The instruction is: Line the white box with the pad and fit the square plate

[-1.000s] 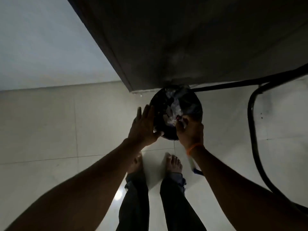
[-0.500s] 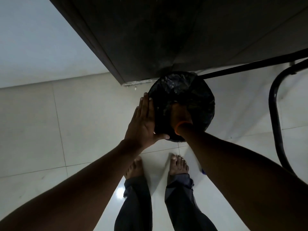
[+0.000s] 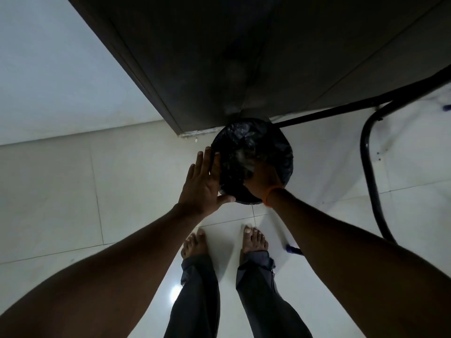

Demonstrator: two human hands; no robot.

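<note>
Since a moment earlier my right hand [image 3: 262, 178] had sunk deeper into the black-lined bin [image 3: 253, 159], its fingers hidden so I couldn't tell their grip, while my left hand [image 3: 203, 184] lay flat-fingered against the rim; no white box, pad or square plate showed anywhere.

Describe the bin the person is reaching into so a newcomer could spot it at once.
Find the big dark cabinet filling the top of the view; at its near corner, on the pale tiled floor, stands the round bin. It alone is lined with crinkled black plastic, between the left hand and the right hand.
</note>
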